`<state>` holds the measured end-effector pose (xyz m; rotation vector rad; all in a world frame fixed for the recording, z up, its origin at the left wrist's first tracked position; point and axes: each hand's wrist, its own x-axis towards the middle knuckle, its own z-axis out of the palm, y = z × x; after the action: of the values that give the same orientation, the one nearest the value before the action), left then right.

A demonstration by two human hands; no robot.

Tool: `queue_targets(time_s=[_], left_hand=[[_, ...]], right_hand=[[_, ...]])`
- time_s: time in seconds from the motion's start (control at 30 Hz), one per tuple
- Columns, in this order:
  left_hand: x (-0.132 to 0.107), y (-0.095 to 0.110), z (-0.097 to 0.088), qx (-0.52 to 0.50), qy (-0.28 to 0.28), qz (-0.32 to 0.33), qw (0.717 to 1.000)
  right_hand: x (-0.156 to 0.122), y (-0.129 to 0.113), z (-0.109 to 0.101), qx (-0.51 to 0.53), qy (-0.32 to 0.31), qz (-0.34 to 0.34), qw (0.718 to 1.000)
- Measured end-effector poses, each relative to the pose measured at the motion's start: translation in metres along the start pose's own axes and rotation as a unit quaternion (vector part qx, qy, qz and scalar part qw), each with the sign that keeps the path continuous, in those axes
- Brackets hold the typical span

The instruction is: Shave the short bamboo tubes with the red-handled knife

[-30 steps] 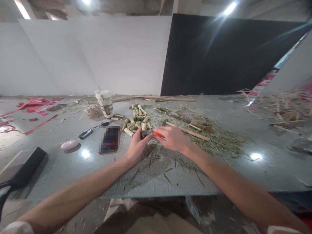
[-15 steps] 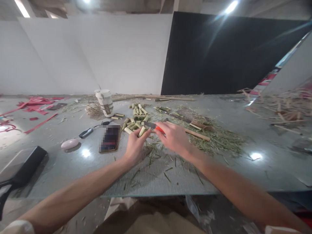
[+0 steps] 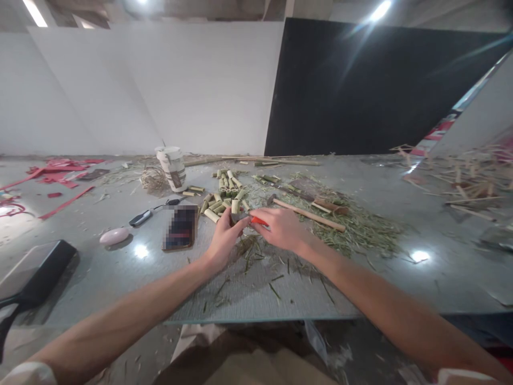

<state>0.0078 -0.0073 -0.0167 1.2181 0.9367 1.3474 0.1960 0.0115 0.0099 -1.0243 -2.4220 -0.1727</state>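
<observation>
My left hand (image 3: 224, 233) is closed around a short piece of green bamboo (image 3: 235, 205), whose end stands up above the fingers. My right hand (image 3: 284, 229) is wrapped around the orange handle of a knife (image 3: 259, 220). The grey blade lies by the left thumb, low on the bamboo piece; the exact contact is hidden by the fingers. Just beyond both hands lies a pile of cut bamboo pieces (image 3: 216, 204). A hammer (image 3: 308, 212) with a wooden handle rests behind my right hand.
Green shavings (image 3: 368, 232) spread across the right of the glass-topped table (image 3: 208, 307). Left of my hands lie a phone (image 3: 180, 229), a pink oval object (image 3: 114, 236) and a black case (image 3: 40, 272). A white bucket (image 3: 172, 168) stands farther back. Thin sticks (image 3: 473, 182) are heaped far right.
My right hand has moved left and slightly down with the knife, bringing the blade closer to my left thumb. The bamboo piece has turned more upright. The hammer's head is now uncovered.
</observation>
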Motion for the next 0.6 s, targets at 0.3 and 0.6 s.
queue_targets(time_s=[0.3, 0.6], left_hand=[[-0.003, 0.006, -0.001, 0.070, 0.027, 0.017, 0.997], [0.001, -0.001, -0.003, 0.074, 0.006, 0.009, 0.997]], right_hand=[[0.001, -0.013, -0.008, -0.026, 0.032, 0.044, 0.998], [0.002, 0.002, -0.009, -0.010, -0.020, -0.008, 1.000]])
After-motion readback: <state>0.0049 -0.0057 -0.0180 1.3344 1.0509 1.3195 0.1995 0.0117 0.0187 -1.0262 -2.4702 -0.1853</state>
